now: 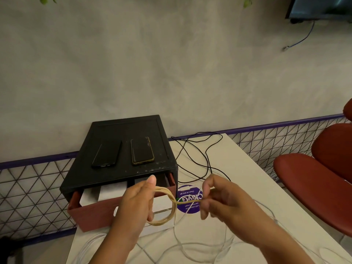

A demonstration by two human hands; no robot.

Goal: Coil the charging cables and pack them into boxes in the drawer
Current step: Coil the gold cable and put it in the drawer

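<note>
My left hand (136, 204) holds a coil of beige braided cable (167, 208) looped around its fingers, just in front of the open drawer. My right hand (217, 197) pinches the cable's free end (192, 202) and keeps it taut to the right of the coil. The red drawer (91, 214) is pulled out of a black cabinet (122, 134) and holds white boxes (106, 193). A black cable (198, 153) lies loose on the white table (238, 168) behind my hands. White cables (190, 244) sprawl across the table near its front edge.
Two dark phones (106, 153) (142, 151) lie on top of the black cabinet. A round purple sticker (187, 204) is on the table under the cable. Red chairs (312, 187) stand at the right, a wire-mesh fence (34, 191) runs behind the table.
</note>
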